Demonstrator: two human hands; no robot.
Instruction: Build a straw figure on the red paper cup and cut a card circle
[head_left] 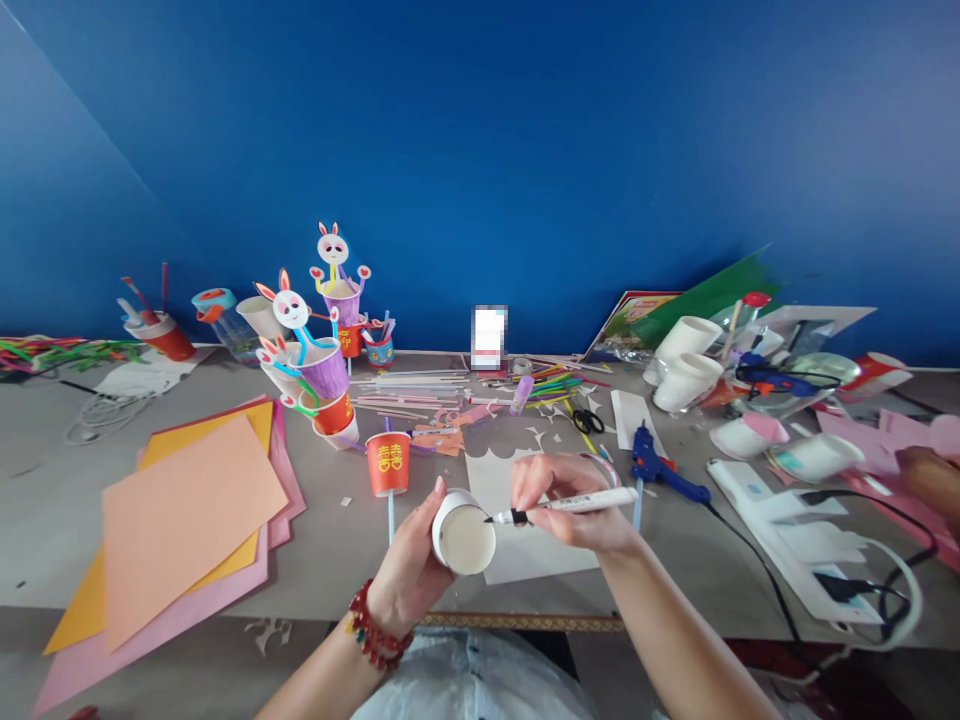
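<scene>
My left hand [416, 565] is wrapped round a white paper cup [466, 540], tilted so that a round end faces me. In my right hand [570, 500] is a white marker [592, 500], its black tip at the right edge of the cup; I cannot tell whether it touches. Beneath my hands lies a sheet of white paper [525, 572]. Just beyond my left hand stands a red paper cup [388, 463] with gold characters and a blue straw below it.
Rabbit-faced cup figures [322, 370] stand at the back left, behind coloured paper sheets [187, 530]. A blue glue gun [664, 470], black scissors [588, 421] and a white power strip [787, 540] lie to the right. Another person's hand [930, 485] shows at the right edge.
</scene>
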